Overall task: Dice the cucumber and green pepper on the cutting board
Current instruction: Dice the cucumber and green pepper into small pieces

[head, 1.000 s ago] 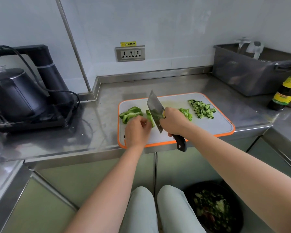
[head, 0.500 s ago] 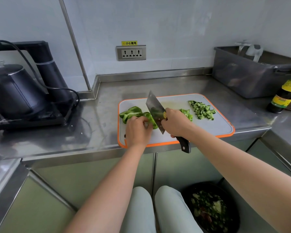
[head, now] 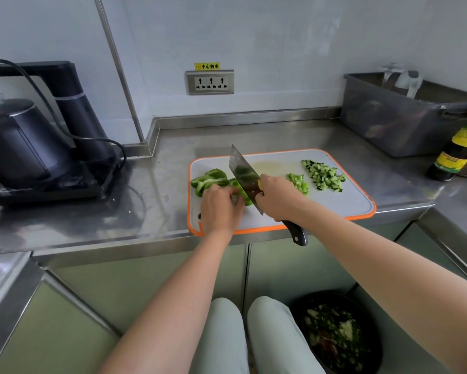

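Right hand point(head: 276, 197) was clenched round the dark handle of a broad steel cleaver point(head: 244, 175); left hand point(head: 220, 209) held down large green pepper pieces point(head: 209, 179) with curled fingers. On the stainless-steel counter point(head: 159, 168) lay a grey, orange-rimmed cutting board point(head: 335, 201) — pepper at its left with the blade against it, dark-skinned cucumber dice point(head: 324, 175) at far right, a smaller heap of diced pepper point(head: 298, 182) between.

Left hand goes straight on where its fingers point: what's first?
The green pepper piece it holds, then likely the knife blade just beyond; the gap between them is hard to judge.
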Motion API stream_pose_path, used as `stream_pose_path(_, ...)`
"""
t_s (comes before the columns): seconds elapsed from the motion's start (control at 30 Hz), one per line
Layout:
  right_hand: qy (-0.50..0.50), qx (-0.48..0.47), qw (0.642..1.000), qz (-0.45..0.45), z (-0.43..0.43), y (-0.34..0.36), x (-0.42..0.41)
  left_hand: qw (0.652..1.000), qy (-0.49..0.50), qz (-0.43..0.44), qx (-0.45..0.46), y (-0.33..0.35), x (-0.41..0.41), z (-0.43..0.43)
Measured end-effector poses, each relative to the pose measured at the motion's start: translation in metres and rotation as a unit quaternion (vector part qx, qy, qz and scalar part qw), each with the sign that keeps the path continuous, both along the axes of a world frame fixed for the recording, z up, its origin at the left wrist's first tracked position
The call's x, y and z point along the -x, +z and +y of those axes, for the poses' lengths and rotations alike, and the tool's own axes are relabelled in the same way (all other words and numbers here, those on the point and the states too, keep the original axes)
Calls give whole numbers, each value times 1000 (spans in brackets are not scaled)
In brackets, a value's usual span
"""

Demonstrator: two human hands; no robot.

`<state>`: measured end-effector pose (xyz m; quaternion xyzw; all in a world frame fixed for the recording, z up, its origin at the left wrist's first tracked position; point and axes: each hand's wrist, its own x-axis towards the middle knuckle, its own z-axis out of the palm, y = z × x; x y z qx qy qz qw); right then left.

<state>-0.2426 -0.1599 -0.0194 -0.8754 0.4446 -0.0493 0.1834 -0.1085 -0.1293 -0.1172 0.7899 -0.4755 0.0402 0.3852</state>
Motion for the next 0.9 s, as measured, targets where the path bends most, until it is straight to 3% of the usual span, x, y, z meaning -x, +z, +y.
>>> stream_pose_path(0.9,9,-53,998,36,-11,6,-20,999,-27,5,-17,5,2,5)
